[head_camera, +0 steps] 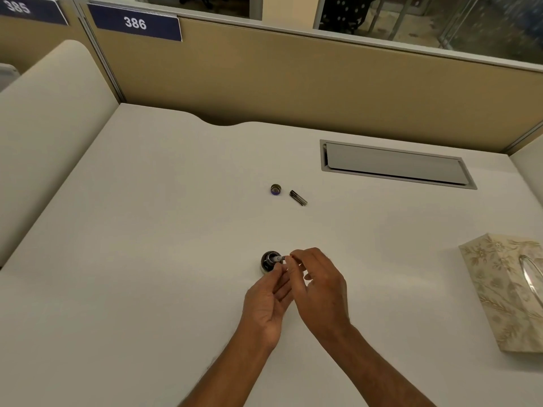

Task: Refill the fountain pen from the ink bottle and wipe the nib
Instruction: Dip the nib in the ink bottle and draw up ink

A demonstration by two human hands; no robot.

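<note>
— Two hands over the white table [147, 230]; what are they doing?

— The left hand [266, 301] and the right hand [318, 289] meet near the middle, just above the open ink bottle [268, 261]; together they pinch a small pale part of the pen [279, 258], its tip over the bottle's mouth; whether it touches the ink I cannot tell.

— And the fingers?

— Left thumb and forefinger [277, 268] are pressed on the pen from the near side; the right fingertips [289, 261] pinch it from the right, with the other right fingers loosely curled.

— Anything else on the table?

— Farther off, past the bottle, lies a small round cap [275, 189] with a purple rim; just right of it, apart, a short dark pen barrel [298, 198] lies on its side; at the right edge sits a flowered tissue box [505, 292]; at the far right, a grey hatch [396, 163] is set into the table.
</note>
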